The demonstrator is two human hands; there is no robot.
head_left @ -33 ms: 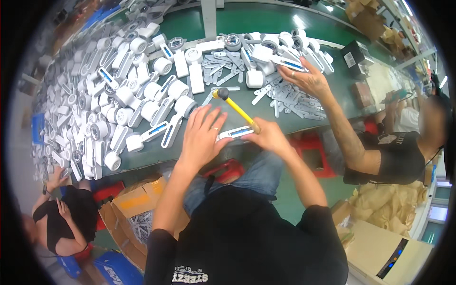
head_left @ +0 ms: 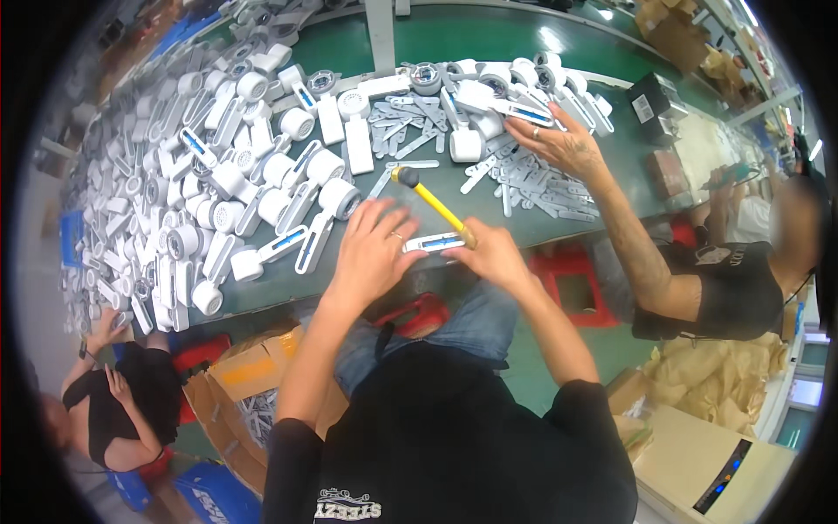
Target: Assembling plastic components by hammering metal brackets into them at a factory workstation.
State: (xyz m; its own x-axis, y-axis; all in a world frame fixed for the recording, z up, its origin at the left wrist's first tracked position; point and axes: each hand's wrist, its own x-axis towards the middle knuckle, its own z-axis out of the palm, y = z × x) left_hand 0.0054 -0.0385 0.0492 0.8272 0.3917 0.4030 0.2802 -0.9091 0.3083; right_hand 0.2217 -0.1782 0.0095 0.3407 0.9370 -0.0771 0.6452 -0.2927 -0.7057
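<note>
Just off the table's near edge, a white handheld fan [head_left: 432, 243] shows its slim handle, with a blue strip in its open slot. My left hand [head_left: 374, 251] curves over its left end, thumb along the handle; whatever lies beneath the palm is hidden. The fingers are slightly blurred. My right hand [head_left: 491, 251] is wrapped round the yellow grip of a small hammer [head_left: 441, 208], its thumb at the handle's right end. The hammer points up and left, its black-and-yellow head above the green tabletop [head_left: 393, 194], near a loose grey strip [head_left: 414, 163].
A big heap of white fan bodies [head_left: 229, 179] covers the left. Grey strips lie in two piles [head_left: 403, 122] [head_left: 546, 183] at the back. From the right reaches a co-worker's hand [head_left: 567, 140] holding another fan [head_left: 522, 111]. An open carton [head_left: 218, 410] stands below left.
My left fingers have drawn down slightly and the fan's handle has shifted a little. At the right, the co-worker's hand has moved slightly left. The hammer stays nearly in place.
</note>
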